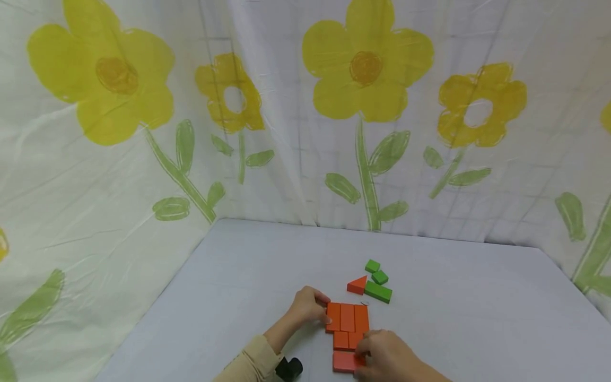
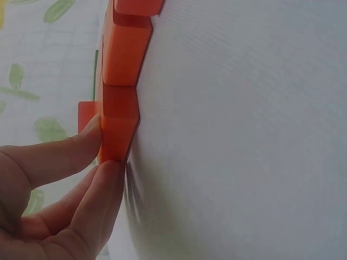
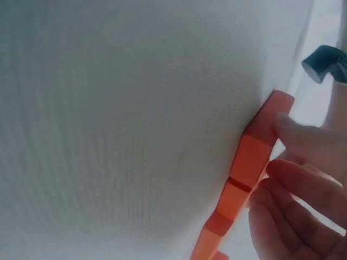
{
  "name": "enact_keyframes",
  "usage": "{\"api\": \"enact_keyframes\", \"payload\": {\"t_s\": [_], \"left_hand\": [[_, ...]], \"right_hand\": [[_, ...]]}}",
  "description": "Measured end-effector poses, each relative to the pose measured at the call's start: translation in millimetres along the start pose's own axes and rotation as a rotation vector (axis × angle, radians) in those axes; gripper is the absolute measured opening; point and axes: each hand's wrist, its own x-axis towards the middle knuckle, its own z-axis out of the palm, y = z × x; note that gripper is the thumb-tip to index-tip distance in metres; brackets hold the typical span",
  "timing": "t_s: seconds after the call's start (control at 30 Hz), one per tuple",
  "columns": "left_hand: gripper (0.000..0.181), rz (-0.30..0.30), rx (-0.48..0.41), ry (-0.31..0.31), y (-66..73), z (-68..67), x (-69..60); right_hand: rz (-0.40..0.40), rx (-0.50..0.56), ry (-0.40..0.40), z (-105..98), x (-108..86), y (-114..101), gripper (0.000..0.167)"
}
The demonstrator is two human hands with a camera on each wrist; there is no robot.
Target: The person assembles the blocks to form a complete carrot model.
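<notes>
With 12 o'clock at the far edge of the white flat tabletop, a set of orange-red, smooth, rectangular blocks lies toward 6 o'clock from the middle. Three longer ones stand side by side in the farthest row, two shorter ones adjoin them on the 6 o'clock side, and a lighter red, smooth, rectangular block lies crosswise just beyond those, at the 6 o'clock end.

The left hand is at the group's 10 o'clock corner, thumb and fingertips narrowed on the outermost long block. The right hand is at about 4 o'clock, bent fingers and thumb holding the right end of the lighter red block and partly covering it.

Just past the group, around 12 to 1 o'clock, are an orange-red triangular block, a green oblong block close at its 3 o'clock side, and two small green blocks farther toward 12 o'clock.

A beige sleeve covers the left forearm, with a black rounded object at its 3 o'clock side. Behind the tabletop, at 12 o'clock, hangs a white sheet printed with yellow flowers.
</notes>
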Motion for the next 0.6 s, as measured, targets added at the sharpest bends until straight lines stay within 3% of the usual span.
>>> {"api": "enact_keyframes", "payload": {"t_s": [0.6], "left_hand": [[0.032,-0.013,-0.012,0.0,1.1,-1.2,-1.8]], "right_hand": [[-0.075,-0.12,0.046,2.1,2.0,-0.8,0.013]]}}
